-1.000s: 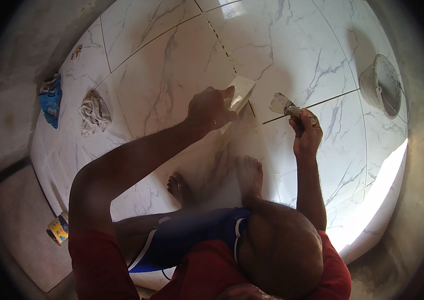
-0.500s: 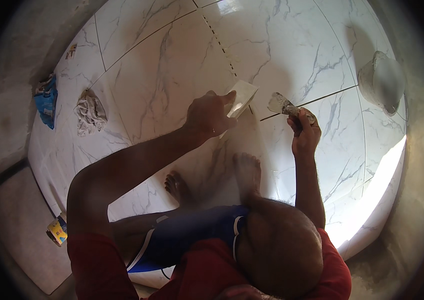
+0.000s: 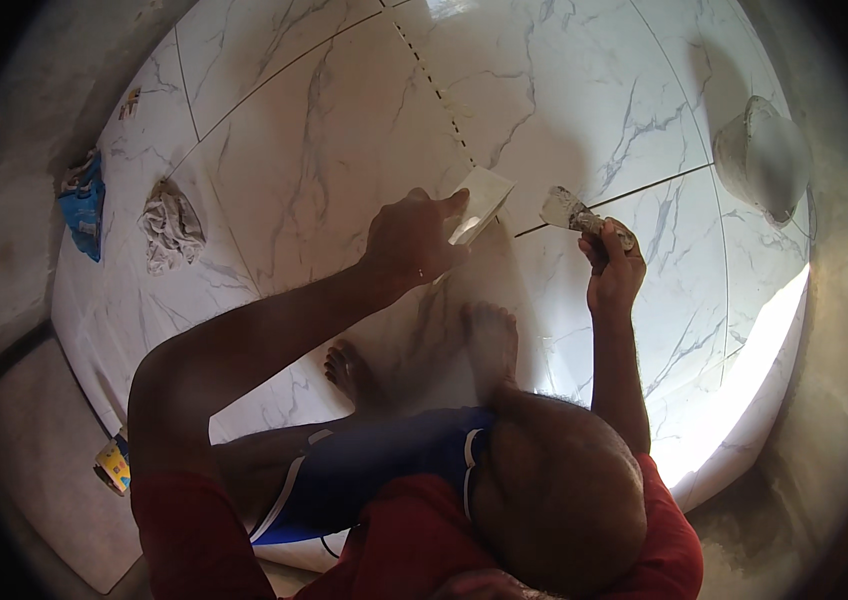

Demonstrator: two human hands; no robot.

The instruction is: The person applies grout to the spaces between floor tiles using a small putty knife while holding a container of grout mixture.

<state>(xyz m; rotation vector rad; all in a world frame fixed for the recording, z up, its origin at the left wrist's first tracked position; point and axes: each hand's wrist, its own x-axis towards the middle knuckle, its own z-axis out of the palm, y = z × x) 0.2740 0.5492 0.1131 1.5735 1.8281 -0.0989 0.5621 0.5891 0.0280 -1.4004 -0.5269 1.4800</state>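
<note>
My left hand point(image 3: 412, 238) is closed on a pale, flat rectangular piece point(image 3: 485, 194), thumb and fingers gripping its edges; its exact kind is unclear. Opposite, my right hand point(image 3: 615, 262) grips the handle of a putty knife point(image 3: 562, 208). The knife's blade is smeared with whitish paste and points left toward the pale piece, with a gap between the two. Both are held above white marbled floor tiles point(image 3: 364, 130). Dark joints run between the tiles near the pale piece and the knife, one of them broken into dashes.
A whitish-grey bucket point(image 3: 752, 165) stands at the far right. On the left lie a crumpled grey cloth point(image 3: 172, 228), a blue plastic bag point(image 3: 84, 210) by the wall and a yellow packet point(image 3: 112, 465). My bare feet point(image 3: 492, 345) rest on the tiles below my hands.
The putty knife has shifted very slightly to the right with my right hand. The left hand keeps nearly the same place with the pale piece. The whole view has shifted a little.
</note>
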